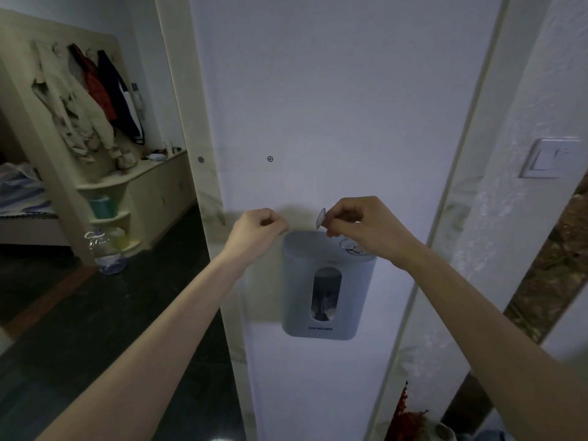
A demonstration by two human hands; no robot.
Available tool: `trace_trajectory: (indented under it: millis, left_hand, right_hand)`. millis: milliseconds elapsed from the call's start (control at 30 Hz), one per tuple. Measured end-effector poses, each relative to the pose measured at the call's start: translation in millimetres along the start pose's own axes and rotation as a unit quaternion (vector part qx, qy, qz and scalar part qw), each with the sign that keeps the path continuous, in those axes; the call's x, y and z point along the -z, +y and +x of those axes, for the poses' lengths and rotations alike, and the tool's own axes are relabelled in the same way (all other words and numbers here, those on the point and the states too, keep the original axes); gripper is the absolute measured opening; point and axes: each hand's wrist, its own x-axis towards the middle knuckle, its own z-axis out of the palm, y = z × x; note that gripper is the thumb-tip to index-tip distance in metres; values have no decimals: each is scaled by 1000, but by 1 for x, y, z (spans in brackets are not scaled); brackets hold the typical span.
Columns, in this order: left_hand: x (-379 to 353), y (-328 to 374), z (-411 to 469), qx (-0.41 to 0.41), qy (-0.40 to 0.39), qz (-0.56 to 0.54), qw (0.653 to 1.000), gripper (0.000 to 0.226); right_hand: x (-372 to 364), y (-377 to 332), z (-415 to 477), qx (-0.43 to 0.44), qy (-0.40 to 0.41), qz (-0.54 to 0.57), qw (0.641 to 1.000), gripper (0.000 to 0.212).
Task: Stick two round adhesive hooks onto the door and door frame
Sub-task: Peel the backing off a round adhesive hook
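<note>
With the right hand pinching one hook just above the cup holder, a second hook resting on it, and the left hand closed, apparently on peeled backing, fingering the adhesive could weaken bonding to the door.

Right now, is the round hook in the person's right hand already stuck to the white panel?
No: the round hook is pinched in the right hand, clear of the white panel.
</note>
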Motion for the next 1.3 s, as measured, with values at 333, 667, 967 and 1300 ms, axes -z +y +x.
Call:
trace_trajectory:
  millis: [333,667,967,1300]
  left_hand:
    - [-11,-14,8,99,9,53,994,23]
    - [-13,-14,2,69,57,164,982,28]
    - [-2,1,-15,-10,129,109,986,31]
    - [-3,36,-51,-130,150,124,972,23]
  right_hand:
    - [-4,2,-5,-13,-11,15,1000,13]
    - [-4,6,-7,-12,-15,8,1000,11]
    - [-15,-2,-7,19,8,-96,995,7]
    - [-42,-30,-5,122,99,-260,953,6]
